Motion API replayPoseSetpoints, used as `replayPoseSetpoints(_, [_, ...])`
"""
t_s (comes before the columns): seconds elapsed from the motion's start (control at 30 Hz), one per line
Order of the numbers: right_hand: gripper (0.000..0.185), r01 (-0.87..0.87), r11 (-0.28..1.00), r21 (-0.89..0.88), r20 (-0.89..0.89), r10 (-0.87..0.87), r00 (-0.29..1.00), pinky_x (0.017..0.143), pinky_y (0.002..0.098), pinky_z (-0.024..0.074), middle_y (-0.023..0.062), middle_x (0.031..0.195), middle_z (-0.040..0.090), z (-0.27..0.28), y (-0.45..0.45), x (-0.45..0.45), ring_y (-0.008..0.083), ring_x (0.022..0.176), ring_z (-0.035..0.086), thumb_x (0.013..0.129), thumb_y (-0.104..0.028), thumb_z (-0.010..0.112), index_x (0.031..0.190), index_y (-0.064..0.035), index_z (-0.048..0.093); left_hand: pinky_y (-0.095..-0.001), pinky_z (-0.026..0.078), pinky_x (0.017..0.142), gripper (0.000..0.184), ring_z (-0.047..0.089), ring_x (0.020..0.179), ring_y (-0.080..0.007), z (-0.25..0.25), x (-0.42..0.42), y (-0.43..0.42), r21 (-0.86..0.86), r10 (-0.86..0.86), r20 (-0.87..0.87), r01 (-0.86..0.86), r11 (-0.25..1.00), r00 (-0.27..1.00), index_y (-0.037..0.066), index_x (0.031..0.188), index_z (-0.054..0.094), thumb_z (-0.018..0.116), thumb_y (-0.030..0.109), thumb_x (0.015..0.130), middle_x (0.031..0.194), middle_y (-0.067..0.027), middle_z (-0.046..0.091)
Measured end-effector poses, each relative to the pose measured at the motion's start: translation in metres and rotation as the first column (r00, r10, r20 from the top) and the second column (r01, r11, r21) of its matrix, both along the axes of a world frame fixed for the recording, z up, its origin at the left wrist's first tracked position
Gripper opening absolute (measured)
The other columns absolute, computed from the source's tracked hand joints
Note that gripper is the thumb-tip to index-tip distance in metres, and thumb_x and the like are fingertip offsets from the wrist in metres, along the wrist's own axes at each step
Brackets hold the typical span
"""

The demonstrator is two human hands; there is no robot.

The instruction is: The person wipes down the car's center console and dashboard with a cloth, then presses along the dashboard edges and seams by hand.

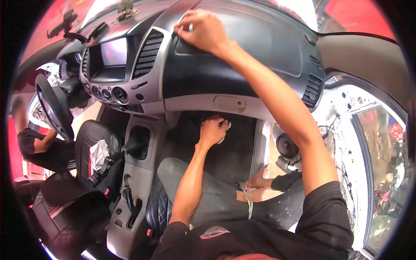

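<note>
My right hand (pixel 203 31) reaches across to the top of the dark dashboard (pixel 255 34), just above the silver-framed centre air vent (pixel 149 52). Its fingers are curled together, with a small pale bit showing between them that I cannot identify. Lower down, my left hand (pixel 213 131) is closed below the glove box (pixel 229 102), over the dark footwell (pixel 229 151). Something whitish sticks out beside its fingers, but its kind is hidden by the hand.
A gear lever (pixel 125 150) and handbrake (pixel 128 199) stand on the grey console (pixel 115 234) at left. Another person (pixel 37 145) is beyond the steering wheel (pixel 54 108). At right, the stripped door (pixel 346 151) shows a speaker (pixel 286 145) and loose wires.
</note>
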State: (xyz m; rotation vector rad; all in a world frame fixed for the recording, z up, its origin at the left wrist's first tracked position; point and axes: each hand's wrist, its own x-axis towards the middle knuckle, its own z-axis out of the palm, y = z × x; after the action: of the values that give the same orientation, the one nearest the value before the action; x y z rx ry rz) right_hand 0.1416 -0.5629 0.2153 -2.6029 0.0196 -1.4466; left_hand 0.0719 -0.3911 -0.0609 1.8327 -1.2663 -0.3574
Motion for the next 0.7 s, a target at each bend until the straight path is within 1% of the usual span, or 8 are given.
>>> replayPoseSetpoints(0.07, [0.015, 0.074, 0.991, -0.108, -0.053, -0.08, 0.995, 0.081, 0.0436, 0.0564, 0.0022, 0.094, 0.069, -0.003, 0.002, -0.013, 0.0269, 0.096, 0.067, 0.083, -0.035, 0.08, 0.085, -0.0205, 0.083, -0.0401, 0.053, 0.075, 0.031, 0.071, 0.082, -0.0295, 0.012, 0.003, 0.003, 0.072, -0.096, -0.218, 0.115, 0.991, 0.971, -0.002, 0.096, 0.074, 0.067, 0.028, 0.094, 0.086, -0.0159, 0.072])
replayPoseSetpoints(0.13, [0.015, 0.194, 0.979, -0.062, -0.093, -0.199, 0.976, 0.083, 0.0429, 0.0554, 0.0039, 0.092, 0.068, 0.007, -0.011, -0.033, 0.0273, 0.097, 0.066, 0.084, -0.035, 0.079, 0.089, -0.0222, 0.083, -0.0335, 0.051, 0.073, 0.03, 0.065, 0.077, -0.0143, 0.04, -0.004, 0.025, -0.002, -0.162, -0.473, 0.183, 0.983, 0.866, -0.003, 0.094, 0.074, 0.069, 0.027, 0.094, 0.081, -0.0083, 0.071])
replayPoseSetpoints(0.2, [0.016, 0.345, 0.925, -0.163, 0.005, -0.348, 0.937, 0.086, 0.0432, 0.0543, 0.0076, 0.091, 0.067, 0.003, -0.058, -0.045, 0.0284, 0.098, 0.066, 0.085, -0.038, 0.077, 0.091, -0.0241, 0.083, -0.0299, 0.05, 0.074, 0.025, 0.061, 0.08, -0.0106, 0.075, 0.004, 0.058, -0.018, -0.163, -0.673, 0.204, 0.979, 0.721, -0.001, 0.094, 0.074, 0.069, 0.024, 0.095, 0.083, -0.002, 0.07])
replayPoseSetpoints(0.3, [0.02, 0.398, 0.911, -0.109, -0.091, -0.408, 0.909, 0.091, 0.0436, 0.0526, 0.0103, 0.101, 0.067, 0.014, -0.089, -0.08, 0.0299, 0.104, 0.064, 0.088, -0.04, 0.073, 0.098, -0.0261, 0.083, -0.0276, 0.05, 0.076, 0.015, 0.059, 0.082, -0.0095, 0.138, 0.023, 0.096, -0.349, -0.067, -0.476, -0.119, 0.929, 0.877, 0.0, 0.094, 0.071, 0.069, 0.015, 0.096, 0.086, -0.0009, 0.066])
replayPoseSetpoints(0.4, [0.024, 0.416, 0.901, -0.124, -0.171, -0.432, 0.886, 0.098, 0.0442, 0.0492, 0.0092, 0.108, 0.066, 0.013, -0.099, -0.092, 0.0296, 0.112, 0.06, 0.091, -0.043, 0.07, 0.106, -0.0285, 0.08, -0.0302, 0.048, 0.082, 0.012, 0.059, 0.087, -0.0115, 0.203, 0.041, 0.087, -0.631, 0.32, -0.274, -0.421, 0.652, 0.907, 0.0, 0.094, 0.069, 0.067, 0.012, 0.096, 0.093, -0.0023, 0.065])
replayPoseSetpoints(0.47, [0.026, 0.406, 0.9, -0.157, -0.192, -0.431, 0.882, 0.101, 0.0444, 0.0471, 0.0079, 0.109, 0.065, 0.013, -0.101, -0.093, 0.029, 0.114, 0.058, 0.093, -0.045, 0.068, 0.112, -0.03, 0.078, -0.0355, 0.048, 0.085, 0.006, 0.06, 0.091, -0.0187, 0.22, 0.064, 0.057, -0.811, 0.591, 0.045, -0.317, 0.493, 0.805, 0.002, 0.095, 0.071, 0.071, 0.007, 0.092, 0.099, -0.0064, 0.065])
replayPoseSetpoints(0.53, [0.028, 0.396, 0.896, -0.199, -0.199, -0.433, 0.879, 0.102, 0.0439, 0.0453, 0.0061, 0.108, 0.063, 0.014, -0.108, -0.094, 0.0277, 0.113, 0.057, 0.096, -0.046, 0.066, 0.118, -0.0309, 0.075, -0.0402, 0.048, 0.088, 0.012, 0.059, 0.097, -0.0279, 0.2, 0.094, 0.03, -0.72, 0.705, 0.457, -0.24, 0.652, 0.543, 0.007, 0.097, 0.074, 0.076, 0.004, 0.085, 0.105, -0.0095, 0.064])
replayPoseSetpoints(0.7, [0.033, 0.296, 0.94, -0.171, -0.223, -0.33, 0.917, 0.102, 0.0442, 0.0454, 0.0051, 0.107, 0.061, 0.017, -0.124, -0.102, 0.0267, 0.112, 0.057, 0.094, -0.051, 0.067, 0.12, -0.0319, 0.074, -0.0439, 0.047, 0.083, 0.022, 0.057, 0.094, -0.0319, 0.207, 0.106, 0.011, -0.724, 0.728, 0.437, -0.273, 0.633, 0.528, 0.011, 0.1, 0.077, 0.078, 0.001, 0.08, 0.099, -0.0102, 0.062])
